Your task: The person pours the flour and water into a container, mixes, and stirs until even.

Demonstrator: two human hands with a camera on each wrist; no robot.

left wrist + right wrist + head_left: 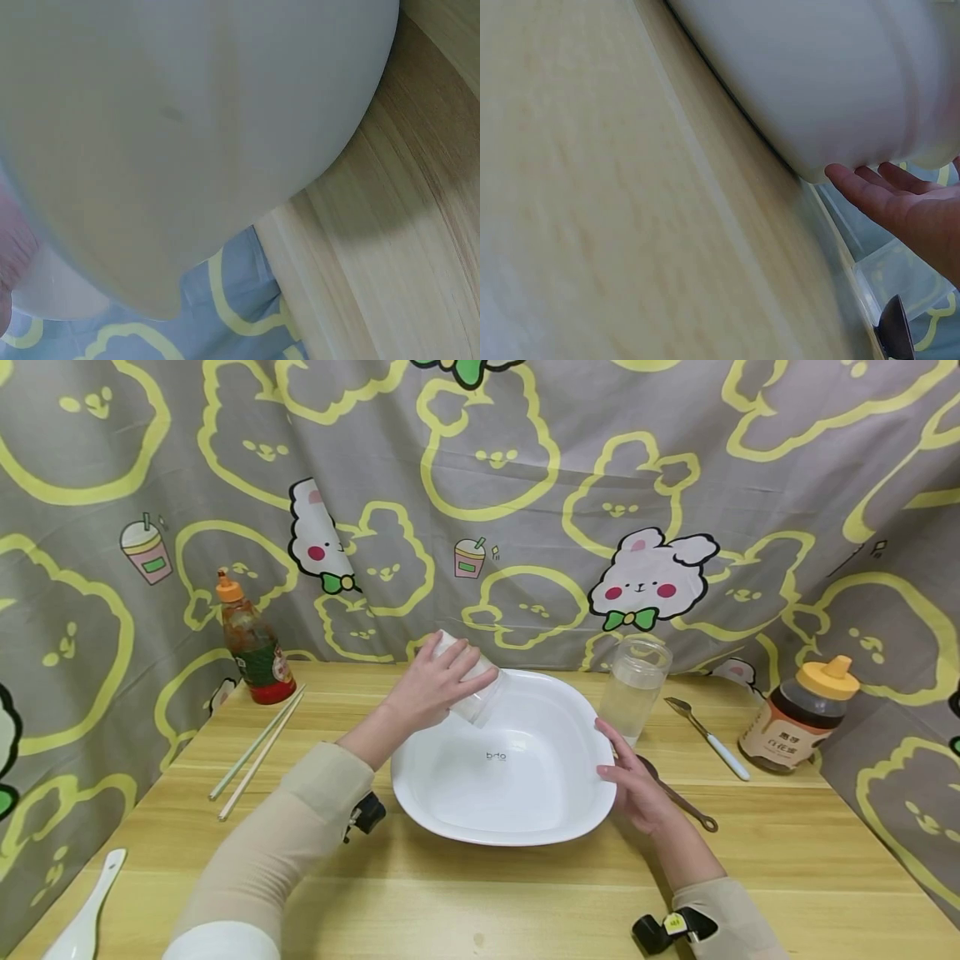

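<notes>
My left hand [427, 687] grips a clear cup with something white in it [480, 697], tilted over the back left of a white basin [450, 793]. The cup's lower end overlaps the basin's inside wall in the head view. In the left wrist view the basin's outer wall [225, 135] hides most of the hand and cup [64, 289]. At the basin's right rim my right hand [645, 793] holds on, with fingers [862, 191] against the outer wall in the right wrist view. Inside, the basin shows only a small printed mark.
Behind the right hand stand a clear glass jar of pale liquid [630, 693] and a brown-handled spoon [690, 806]. Farther right are a blue-handled utensil [716, 747] and a honey bottle [795, 722]. Leftward lie chopsticks [258, 752], a red sauce bottle [255, 652] and a white spoon [90, 910].
</notes>
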